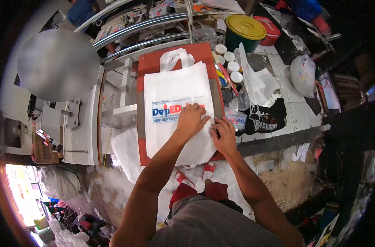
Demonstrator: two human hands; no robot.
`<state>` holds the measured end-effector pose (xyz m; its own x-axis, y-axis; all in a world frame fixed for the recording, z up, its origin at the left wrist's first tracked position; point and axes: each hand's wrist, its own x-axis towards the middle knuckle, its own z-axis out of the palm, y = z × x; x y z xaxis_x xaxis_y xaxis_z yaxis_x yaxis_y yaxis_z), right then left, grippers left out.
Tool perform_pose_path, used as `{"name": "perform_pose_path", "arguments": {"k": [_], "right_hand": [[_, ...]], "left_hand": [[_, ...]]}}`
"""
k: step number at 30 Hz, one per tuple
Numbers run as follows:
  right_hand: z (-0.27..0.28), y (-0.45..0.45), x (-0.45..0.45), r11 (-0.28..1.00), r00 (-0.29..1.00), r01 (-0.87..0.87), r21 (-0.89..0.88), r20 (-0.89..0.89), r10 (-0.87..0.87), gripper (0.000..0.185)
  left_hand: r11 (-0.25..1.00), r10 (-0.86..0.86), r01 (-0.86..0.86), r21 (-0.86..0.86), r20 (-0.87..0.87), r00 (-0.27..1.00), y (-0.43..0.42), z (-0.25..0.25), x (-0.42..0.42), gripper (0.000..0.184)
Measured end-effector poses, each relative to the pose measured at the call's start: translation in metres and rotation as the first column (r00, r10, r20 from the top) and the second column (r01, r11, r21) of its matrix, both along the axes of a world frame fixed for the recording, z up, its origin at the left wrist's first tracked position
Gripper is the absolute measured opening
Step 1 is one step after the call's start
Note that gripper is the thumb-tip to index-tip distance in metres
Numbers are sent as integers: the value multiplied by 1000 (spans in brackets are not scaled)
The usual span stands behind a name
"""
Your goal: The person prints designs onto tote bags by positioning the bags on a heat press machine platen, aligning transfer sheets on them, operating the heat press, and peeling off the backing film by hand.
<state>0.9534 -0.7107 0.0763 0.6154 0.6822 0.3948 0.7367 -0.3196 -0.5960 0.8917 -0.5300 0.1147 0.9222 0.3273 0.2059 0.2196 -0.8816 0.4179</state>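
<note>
A white fabric tote bag (175, 88) lies flat on a red board (145, 61), its looped handles (177, 59) pointing away from me. Blue and red lettering (166, 113) is printed across its middle. My left hand (191, 120) rests on the right part of the print with its fingers spread, covering some of the letters. Beside it, my right hand (224, 135) touches the bag's right edge, fingers bent but apart. Neither hand shows anything gripped.
Several white-lidded jars (233, 67) stand right of the board, near a green bucket with a yellow lid (246, 27). A black printed cloth (266, 118) and a white sheet (259, 84) lie further right. Metal rails (142, 31) run behind. Left is a white table (81, 140).
</note>
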Motion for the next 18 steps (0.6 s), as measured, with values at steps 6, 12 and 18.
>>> {"name": "perform_pose_path", "arguments": {"k": [6, 12, 18], "right_hand": [[-4, 0, 0, 999, 1000, -10, 31, -20, 11, 22], [-4, 1, 1, 999, 1000, -29, 25, -5, 30, 21], [-7, 2, 1, 999, 999, -31, 45, -4, 32, 21]], "left_hand": [[992, 127, -125, -37, 77, 989, 27, -6, -11, 15], [825, 563, -564, -48, -32, 826, 170, -23, -95, 16], [320, 935, -947, 40, 146, 322, 297, 2, -275, 34]]}}
